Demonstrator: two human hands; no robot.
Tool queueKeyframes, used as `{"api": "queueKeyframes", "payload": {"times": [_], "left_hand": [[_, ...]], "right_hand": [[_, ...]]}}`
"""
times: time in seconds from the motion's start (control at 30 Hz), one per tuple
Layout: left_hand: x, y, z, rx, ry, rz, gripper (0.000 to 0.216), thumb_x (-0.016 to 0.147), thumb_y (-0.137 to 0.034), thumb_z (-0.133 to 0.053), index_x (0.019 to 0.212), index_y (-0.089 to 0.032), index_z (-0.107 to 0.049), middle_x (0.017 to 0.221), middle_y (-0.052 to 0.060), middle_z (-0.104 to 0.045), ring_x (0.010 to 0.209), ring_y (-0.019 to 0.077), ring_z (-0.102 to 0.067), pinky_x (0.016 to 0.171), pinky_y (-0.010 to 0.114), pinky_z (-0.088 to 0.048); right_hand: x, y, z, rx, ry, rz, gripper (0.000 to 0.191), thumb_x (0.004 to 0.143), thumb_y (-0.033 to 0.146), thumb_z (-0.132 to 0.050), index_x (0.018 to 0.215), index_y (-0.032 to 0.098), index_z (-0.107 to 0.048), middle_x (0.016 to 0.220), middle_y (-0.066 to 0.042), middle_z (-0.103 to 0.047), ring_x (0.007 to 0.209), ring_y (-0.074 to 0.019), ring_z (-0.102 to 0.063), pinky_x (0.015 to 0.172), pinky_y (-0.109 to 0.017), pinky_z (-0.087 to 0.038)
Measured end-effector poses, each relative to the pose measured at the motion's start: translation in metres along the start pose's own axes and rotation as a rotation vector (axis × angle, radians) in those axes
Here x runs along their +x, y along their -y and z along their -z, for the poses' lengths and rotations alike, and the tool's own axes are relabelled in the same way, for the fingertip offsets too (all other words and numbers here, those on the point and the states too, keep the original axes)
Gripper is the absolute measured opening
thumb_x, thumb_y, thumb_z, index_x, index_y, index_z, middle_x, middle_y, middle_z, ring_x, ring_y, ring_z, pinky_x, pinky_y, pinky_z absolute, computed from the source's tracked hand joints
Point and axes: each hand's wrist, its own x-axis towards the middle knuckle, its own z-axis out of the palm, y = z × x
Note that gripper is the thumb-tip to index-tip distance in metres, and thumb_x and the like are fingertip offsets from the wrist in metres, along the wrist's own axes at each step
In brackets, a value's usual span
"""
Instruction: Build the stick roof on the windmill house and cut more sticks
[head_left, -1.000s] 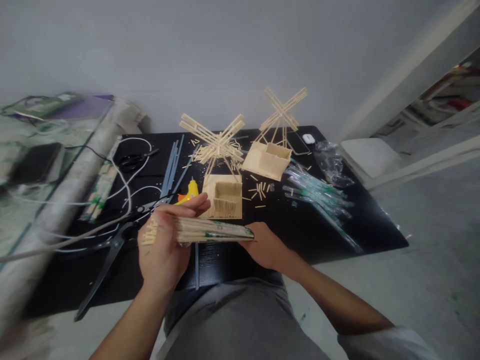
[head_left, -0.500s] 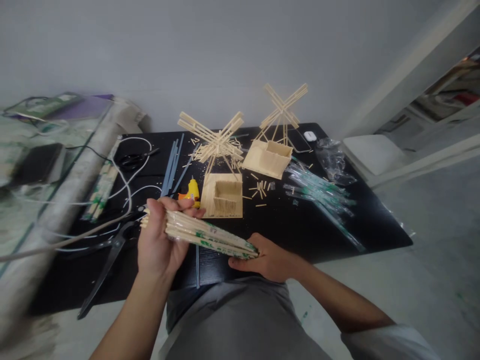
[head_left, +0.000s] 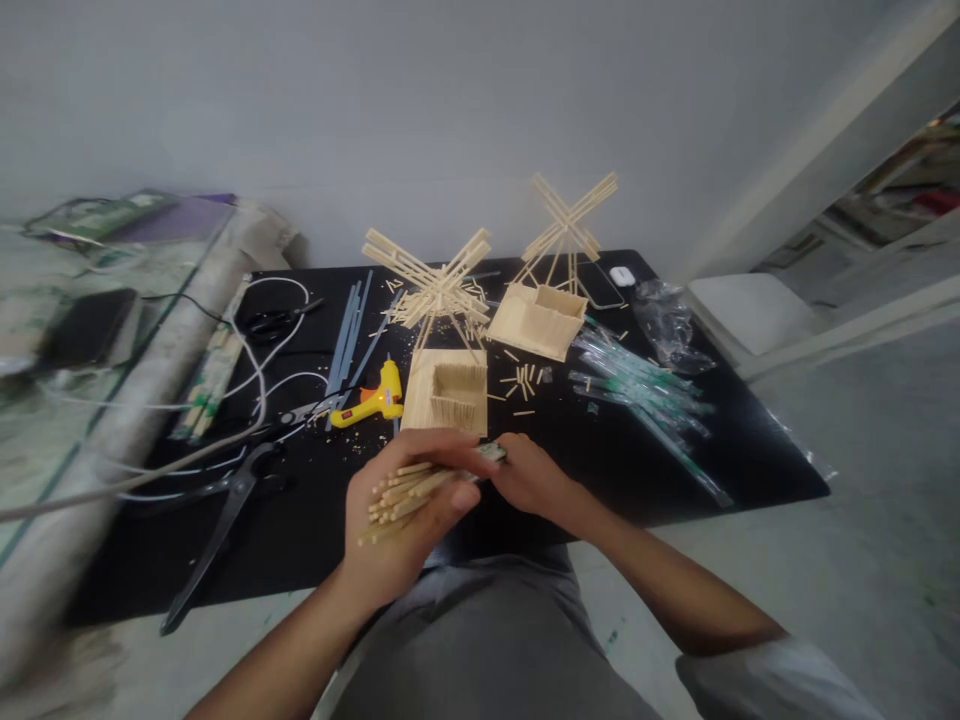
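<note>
From the left, shears (head_left: 225, 510) and a yellow glue gun (head_left: 371, 400) lie on the black table (head_left: 750, 460). Our left hand (head_left: 390, 530) is wrapped round a bundle of sticks (head_left: 409, 490) above the table's near edge, and our right hand (head_left: 529, 475) pinches its far end. Beyond stand two finished-looking models, the near windmill (head_left: 442, 385) and the far windmill (head_left: 547, 300). Empty wrappers (head_left: 637, 390) lie to the right. We judge this bundle not yet used.

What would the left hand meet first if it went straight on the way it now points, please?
Most likely the right hand, which holds the far end of the stick bundle that the left hand grips. Just beyond stands the wooden box, though depth is unclear.
</note>
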Motion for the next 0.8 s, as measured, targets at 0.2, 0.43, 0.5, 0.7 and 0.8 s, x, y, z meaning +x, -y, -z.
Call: {"api": "queueKeyframes", "payload": {"times": [0.2,0.43,0.5,0.7,0.8], "left_hand": [[0.002,0.007,0.002,0.036,0.007,-0.063,0.024,0.098,-0.043,-0.069,0.11,-0.025,-0.08,0.08,0.005,-0.078,0.08,0.0193,-0.075,0.081,0.03,-0.06],[0.006,0.006,0.011,-0.05,-0.13,-0.132,0.057,0.1,-0.063,-0.054,0.072,-0.02,-0.079,0.095,0.012,-0.081,0.096,0.0261,-0.076,0.094,0.041,-0.061],[0.007,0.004,0.011,-0.094,-0.143,-0.114,0.057,0.1,-0.063,-0.054,0.071,-0.02,-0.078,0.091,0.011,-0.081,0.097,0.0262,-0.076,0.098,0.043,-0.06],[0.012,0.0,0.01,-0.266,-0.301,-0.002,0.056,0.094,-0.065,-0.064,0.061,-0.02,-0.067,0.073,0.004,-0.076,0.077,0.0197,-0.075,0.078,0.034,-0.065],[0.022,0.004,0.019,-0.383,-0.416,0.132,0.057,0.084,-0.066,-0.076,0.057,-0.018,-0.06,0.069,0.001,-0.074,0.065,0.0153,-0.071,0.071,0.03,-0.065]], "right_hand": [[0.0,0.007,0.002,-0.184,-0.007,-0.088,0.017,0.094,0.017,-0.058,0.09,0.012,-0.073,0.095,-0.017,-0.077,0.086,-0.0253,-0.07,0.067,-0.029,-0.036],[-0.008,0.016,0.013,-0.231,-0.022,-0.094,0.021,0.092,0.01,-0.053,0.093,0.011,-0.074,0.097,-0.017,-0.078,0.088,-0.0253,-0.072,0.069,-0.029,-0.038],[-0.011,0.018,0.015,-0.217,-0.018,-0.078,0.022,0.091,0.009,-0.053,0.088,0.013,-0.074,0.092,-0.015,-0.078,0.084,-0.0232,-0.071,0.068,-0.028,-0.038],[-0.022,0.021,0.016,-0.167,-0.025,-0.049,0.025,0.09,0.009,-0.052,0.077,0.015,-0.072,0.083,-0.011,-0.078,0.075,-0.0193,-0.069,0.063,-0.027,-0.036],[-0.03,0.024,0.016,-0.109,-0.005,-0.052,0.026,0.095,0.02,-0.056,0.074,0.016,-0.071,0.082,-0.01,-0.078,0.077,-0.0206,-0.069,0.062,-0.027,-0.036]]}}
